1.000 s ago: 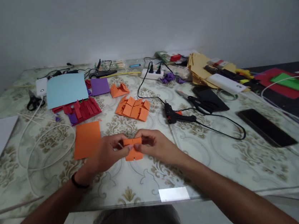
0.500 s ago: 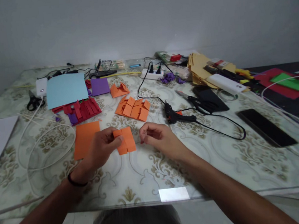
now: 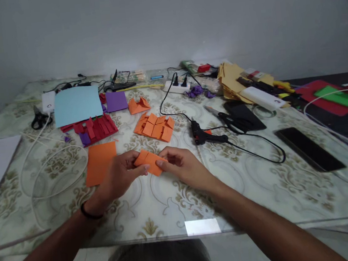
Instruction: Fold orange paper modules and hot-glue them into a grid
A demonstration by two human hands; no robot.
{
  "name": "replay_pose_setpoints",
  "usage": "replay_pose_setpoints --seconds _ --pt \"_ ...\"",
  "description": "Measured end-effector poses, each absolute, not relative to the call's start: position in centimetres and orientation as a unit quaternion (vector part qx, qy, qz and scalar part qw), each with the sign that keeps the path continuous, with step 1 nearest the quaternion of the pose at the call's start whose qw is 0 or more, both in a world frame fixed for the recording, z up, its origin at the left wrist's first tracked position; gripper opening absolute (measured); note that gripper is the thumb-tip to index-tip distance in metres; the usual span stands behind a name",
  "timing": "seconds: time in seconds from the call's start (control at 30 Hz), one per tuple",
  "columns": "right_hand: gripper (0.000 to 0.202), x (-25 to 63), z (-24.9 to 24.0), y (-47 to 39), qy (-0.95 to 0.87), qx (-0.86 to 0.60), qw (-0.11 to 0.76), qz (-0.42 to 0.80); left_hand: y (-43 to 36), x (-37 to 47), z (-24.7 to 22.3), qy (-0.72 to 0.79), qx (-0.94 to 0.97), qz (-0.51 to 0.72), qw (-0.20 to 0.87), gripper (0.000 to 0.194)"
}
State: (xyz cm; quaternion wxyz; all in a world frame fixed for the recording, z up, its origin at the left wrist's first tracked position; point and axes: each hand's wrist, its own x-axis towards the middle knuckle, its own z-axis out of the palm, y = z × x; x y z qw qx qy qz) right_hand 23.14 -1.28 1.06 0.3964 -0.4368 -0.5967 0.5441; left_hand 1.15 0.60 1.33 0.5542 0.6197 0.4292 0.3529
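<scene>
Between my two hands is a small folded piece of orange paper (image 3: 150, 161), tilted at an angle above the table. My left hand (image 3: 120, 174) is closed on its left side, thumb on the near face. My right hand (image 3: 182, 163) pinches its right side, thumb on top and fingers behind, partly hidden. Just left lies a flat orange sheet (image 3: 99, 160), partly covered by my left hand. Beyond my hands are a group of folded orange paper pieces (image 3: 154, 127) and one separate folded orange piece (image 3: 139, 105).
A black glue gun (image 3: 207, 135) with its cord lies to the right, near black-handled scissors (image 3: 234, 119) and a phone (image 3: 309, 148). Red folded strips (image 3: 98, 128), a light blue sheet (image 3: 77, 104) and a purple square (image 3: 116, 101) lie back left. A power strip (image 3: 177, 86) stands behind.
My right hand has moved left and taken hold of the folded orange paper's right side. The paper has turned from nearly upright to slanted. The other things on the table stay put.
</scene>
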Motion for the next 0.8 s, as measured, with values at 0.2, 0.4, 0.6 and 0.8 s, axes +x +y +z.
replay_pose_setpoints --seconds 0.2,0.4,0.6,0.8 --pt "0.026 23.1 0.6 -1.1 -0.567 -0.437 0.419 0.559 0.5 1.0 1.3 0.37 0.658 0.365 0.544 0.05" --pt "0.038 23.6 0.5 -0.6 -0.543 -0.388 0.442 0.6 1.0 -0.4 2.0 0.319 0.848 0.315 0.283 0.037" --pt "0.023 23.8 0.7 -0.8 -0.55 -0.365 0.443 0.607 1.3 -0.9 2.4 0.296 0.86 0.302 0.285 0.04" --pt "0.02 24.8 1.6 -0.9 -0.617 -0.323 0.439 0.568 1.2 -1.0 2.8 0.324 0.799 0.314 0.398 0.038"
